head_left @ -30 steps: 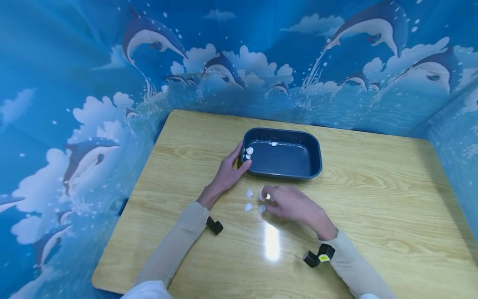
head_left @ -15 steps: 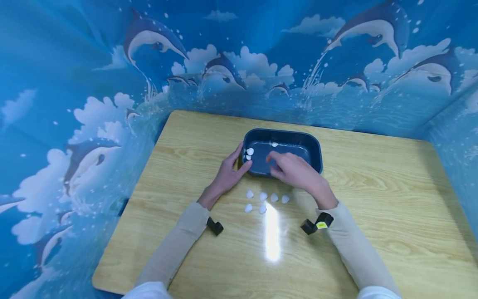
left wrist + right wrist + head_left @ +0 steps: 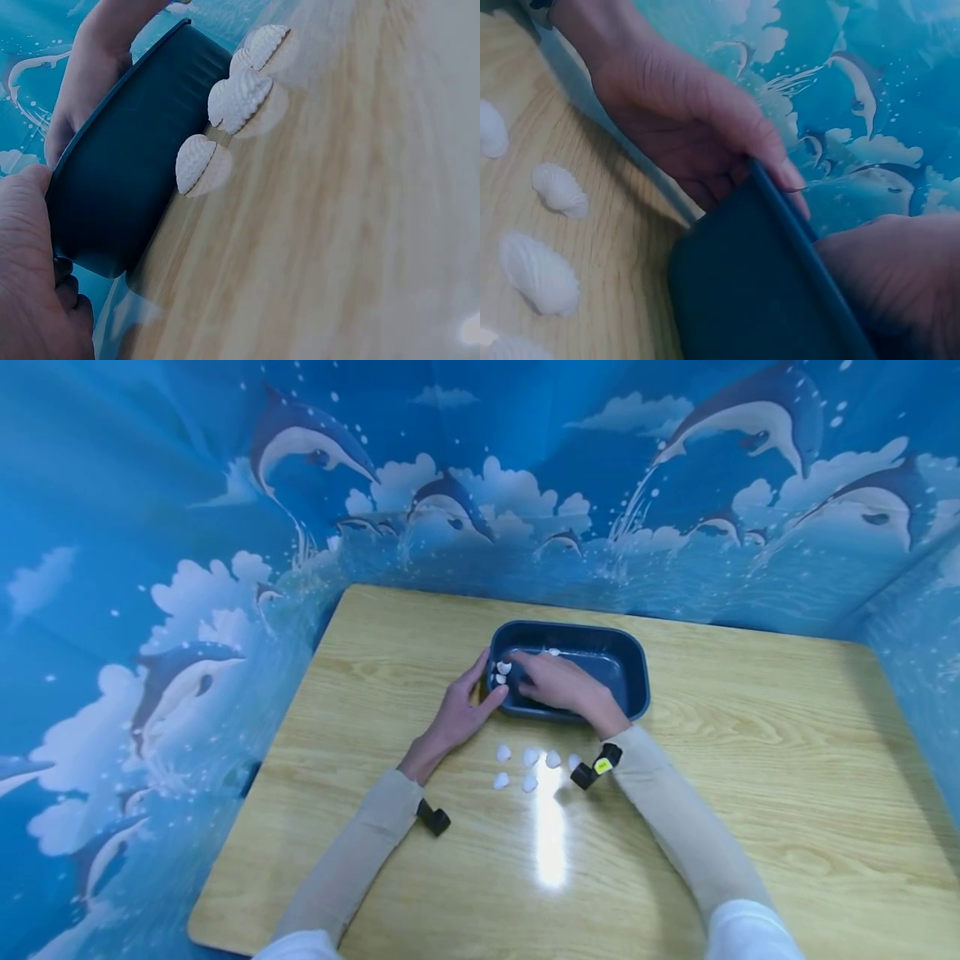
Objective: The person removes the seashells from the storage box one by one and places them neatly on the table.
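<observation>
My left hand [image 3: 457, 708] grips the left end of a dark blue rectangular tray [image 3: 637, 693]. Its thumb lies over the rim, and its fingers are on the outer wall, as the right wrist view shows. Inside the tray is my right hand [image 3: 566, 683], palm down and reaching left. Its fingertips are right at two white seashells [image 3: 503, 668] near the left end; in the wrist views the tray wall hides them, so I cannot tell whether they pinch one. Another white shell [image 3: 553, 652] lies by the tray's far wall.
Several ribbed white seashells [image 3: 531, 757] lie in two rows on the wooden table [image 3: 750, 760], in front of the tray. Close by the tray wall, a shell [image 3: 196, 161] shows in the left wrist view. A dolphin-print sheet [image 3: 480, 485] hangs behind the table.
My right hand has moved from the shells on the table up into the tray, then left toward the shells at its left end. My left hand keeps its hold on the tray.
</observation>
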`<action>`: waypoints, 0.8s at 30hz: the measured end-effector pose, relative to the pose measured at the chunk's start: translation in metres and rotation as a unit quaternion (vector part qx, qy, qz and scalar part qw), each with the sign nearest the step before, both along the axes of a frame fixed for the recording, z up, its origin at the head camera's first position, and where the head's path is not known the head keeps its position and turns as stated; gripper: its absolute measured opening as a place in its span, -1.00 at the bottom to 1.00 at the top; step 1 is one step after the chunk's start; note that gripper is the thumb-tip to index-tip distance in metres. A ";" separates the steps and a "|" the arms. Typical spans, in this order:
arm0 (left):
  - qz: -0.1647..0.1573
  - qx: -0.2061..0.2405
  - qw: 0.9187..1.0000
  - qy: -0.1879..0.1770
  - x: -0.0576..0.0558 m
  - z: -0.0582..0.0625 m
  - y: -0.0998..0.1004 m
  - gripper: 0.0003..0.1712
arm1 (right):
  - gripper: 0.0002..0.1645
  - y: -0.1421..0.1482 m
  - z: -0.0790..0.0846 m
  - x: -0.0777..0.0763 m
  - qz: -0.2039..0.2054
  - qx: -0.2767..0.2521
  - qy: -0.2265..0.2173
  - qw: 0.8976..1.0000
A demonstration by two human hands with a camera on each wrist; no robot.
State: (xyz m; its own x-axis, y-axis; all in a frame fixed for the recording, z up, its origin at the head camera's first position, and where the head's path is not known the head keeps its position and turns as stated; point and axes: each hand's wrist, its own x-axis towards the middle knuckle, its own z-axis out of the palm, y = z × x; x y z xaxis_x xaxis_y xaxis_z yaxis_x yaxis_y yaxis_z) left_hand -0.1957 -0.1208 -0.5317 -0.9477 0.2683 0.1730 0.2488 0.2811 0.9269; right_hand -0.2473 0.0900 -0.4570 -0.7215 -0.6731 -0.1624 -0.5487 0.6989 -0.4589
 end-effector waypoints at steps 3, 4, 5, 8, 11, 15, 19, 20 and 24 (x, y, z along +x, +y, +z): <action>0.000 -0.001 1.000 -0.005 0.000 0.000 0.000 -0.09 | -0.39 -0.005 -0.005 -0.005 0.006 -0.002 -0.001 1.000; 0.000 -0.002 1.000 -0.006 0.001 0.000 0.000 -0.09 | -0.41 -0.006 -0.006 -0.006 0.008 -0.003 0.000 1.000; 0.000 -0.002 1.000 -0.007 0.001 0.001 0.000 -0.09 | -0.42 -0.007 -0.008 -0.007 0.010 -0.003 0.002 1.000; 0.000 -0.004 1.000 -0.006 0.001 0.000 -0.001 -0.10 | -0.48 -0.009 -0.011 -0.010 0.012 -0.005 0.005 1.000; 0.002 -0.004 1.000 -0.002 0.001 0.000 0.000 -0.10 | -0.60 -0.009 -0.014 -0.011 0.011 -0.008 0.009 1.000; 0.000 -0.002 1.000 0.004 0.001 0.000 0.000 -0.10 | -0.72 -0.006 -0.015 -0.011 0.003 -0.006 0.003 1.000; 0.000 0.000 1.000 0.007 0.001 0.001 0.000 -0.11 | -0.73 -0.001 -0.012 -0.009 -0.006 0.001 -0.004 1.000; 0.001 -0.001 1.000 0.006 0.001 0.001 0.000 -0.12 | -0.73 0.000 -0.011 -0.009 -0.009 0.003 -0.006 1.000; 0.006 -0.006 1.000 0.000 0.002 0.002 0.001 -0.11 | -0.69 0.006 -0.009 -0.008 -0.019 0.016 -0.011 1.000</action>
